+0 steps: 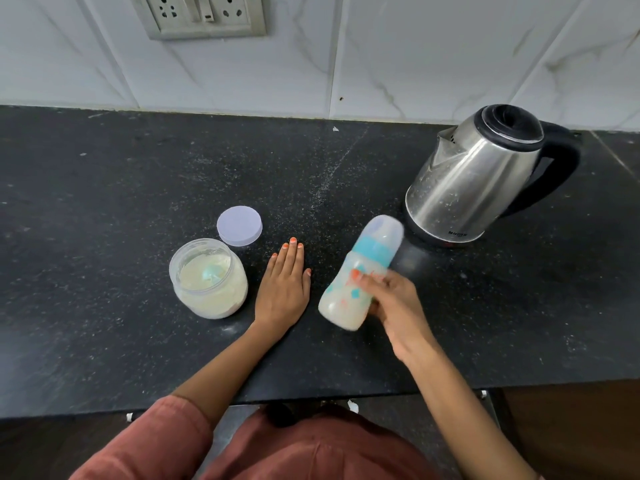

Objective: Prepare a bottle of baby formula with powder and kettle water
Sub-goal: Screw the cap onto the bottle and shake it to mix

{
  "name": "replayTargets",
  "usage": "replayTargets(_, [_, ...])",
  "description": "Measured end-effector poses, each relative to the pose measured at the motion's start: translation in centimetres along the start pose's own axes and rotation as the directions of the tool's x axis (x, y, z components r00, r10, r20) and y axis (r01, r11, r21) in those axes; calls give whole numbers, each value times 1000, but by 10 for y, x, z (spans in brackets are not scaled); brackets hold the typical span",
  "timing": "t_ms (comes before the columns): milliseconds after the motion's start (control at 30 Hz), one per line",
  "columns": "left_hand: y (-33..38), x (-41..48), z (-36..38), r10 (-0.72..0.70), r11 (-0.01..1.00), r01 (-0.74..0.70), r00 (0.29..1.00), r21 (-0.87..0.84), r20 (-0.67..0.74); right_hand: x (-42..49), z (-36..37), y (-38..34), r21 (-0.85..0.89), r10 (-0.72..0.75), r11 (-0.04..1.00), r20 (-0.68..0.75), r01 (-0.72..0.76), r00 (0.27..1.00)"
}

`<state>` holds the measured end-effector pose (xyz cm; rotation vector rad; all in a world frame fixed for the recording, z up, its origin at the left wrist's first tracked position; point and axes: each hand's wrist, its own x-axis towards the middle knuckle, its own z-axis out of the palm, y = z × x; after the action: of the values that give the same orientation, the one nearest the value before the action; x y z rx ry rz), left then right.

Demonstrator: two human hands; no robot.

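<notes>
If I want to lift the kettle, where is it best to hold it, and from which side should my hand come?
Grip the black handle of the kettle, coming from the right. The handle loops out on that side, opposite the spout, and the steel body may be hot.

**Bottle in my right hand, left palm flat**

My right hand [391, 299] grips the bottle [360, 275] at centre right of the frame, my fingers [367, 277] curled round its body. It is tilted, its capped top pointing to the upper right, milky inside and blurred. My left hand [284, 285] lies flat on the dark worktop [104, 202], just beside the open powder jar [207, 278]. The jar's lid [239, 225] lies above it. The kettle [485, 178] stands on its base at upper right.
</notes>
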<state>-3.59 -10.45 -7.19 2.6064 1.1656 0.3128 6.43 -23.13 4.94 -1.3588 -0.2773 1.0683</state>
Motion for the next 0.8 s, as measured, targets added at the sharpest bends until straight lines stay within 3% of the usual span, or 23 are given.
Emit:
replayTargets(67, [0,-1,0,6,1000,-6,1000,11,-3,10,0,-8,253,-26,966,-134,60,991])
replayTargets(133, [0,-1,1,11,1000,-11,1000,15,3,15,1,-11,334,-38,936,-225,114,974])
replayTargets(233, [0,0,1,7,1000,-7,1000,17,-4,5,5,-1,99,-19,995,-70,26,997])
replayTargets(333, [0,0,1,7,1000,-7,1000,17,-2,-6,1,8,-202,52,979,72,-36,996])
replayTargets(367, [0,0,1,6,1000,-6,1000,15,-2,-5,-1,7,-181,30,983,63,-18,998])
replayTargets(467, [0,0,0,4,1000,-4,1000,10,-11,8,-1,-3,195,-26,980,-92,43,995])
replayTargets(533, [0,-1,1,8,1000,-8,1000,15,-6,14,2,-5,322,-48,940,-206,114,977])
replayTargets(600, [0,0,1,10,1000,-10,1000,17,2,12,4,-1,233,-59,967,-184,102,981])
replayTargets(733, [-1,0,1,4,1000,-4,1000,12,5,-4,3,8,-132,46,990,33,-41,998])
replayTargets(800, [-1,0,1,2,1000,-2,1000,7,5,-1,0,2,-52,13,999,6,-13,1000])
